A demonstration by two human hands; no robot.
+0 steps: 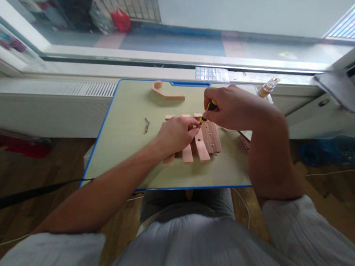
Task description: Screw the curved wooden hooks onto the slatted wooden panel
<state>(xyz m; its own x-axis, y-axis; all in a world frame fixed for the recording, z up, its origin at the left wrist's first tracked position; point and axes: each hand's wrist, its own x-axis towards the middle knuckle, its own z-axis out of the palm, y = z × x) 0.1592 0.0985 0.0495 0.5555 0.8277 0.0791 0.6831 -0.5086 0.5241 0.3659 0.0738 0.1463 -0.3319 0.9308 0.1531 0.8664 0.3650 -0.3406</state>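
Note:
My right hand (pixel 232 108) grips a yellow and black screwdriver (pixel 206 115), its tip slanting down and left toward a pale wooden slat (pixel 202 152). Thumb and fingers of my left hand (pixel 177 133) are pinched together at that tip; whatever small thing they hold is hidden. The slat has a dark hole near its middle. Two more pale slats (pixel 187 155) lie side by side under my left hand, partly covered by it. Beneath and to the right shows a ridged brown board (pixel 213 139) with several small holes.
A hook-shaped wooden piece (pixel 171 97) lies at the back of the blue-edged table (pixel 127 152). Small metal screws (pixel 147 125) rest left of the slats. A clear bottle-like item with an amber part (pixel 268 87) is at the back right corner, before the window sill.

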